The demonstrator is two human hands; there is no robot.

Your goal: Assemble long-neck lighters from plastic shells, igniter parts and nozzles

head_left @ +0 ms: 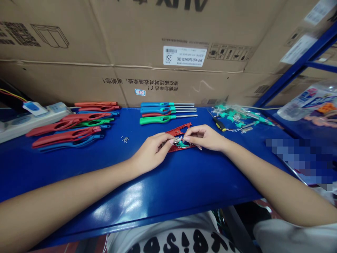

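A red plastic lighter shell half (180, 135) lies open on the blue table (147, 182) in the middle. My left hand (152, 151) rests on the table at its left side, fingertips pinched on a small green and metal inner part (178, 142) sitting in the shell. My right hand (204, 137) comes from the right, fingers pinched on the same small part from above.
Red, blue and green shell halves (71, 130) are piled at the left. Three finished lighters with metal tubes (164, 112) lie behind. Green inner assemblies (237, 116) and a screwdriver (218, 123) lie at the right. Small screws (125, 139), a power strip (28, 121), cardboard boxes (147, 52) behind.
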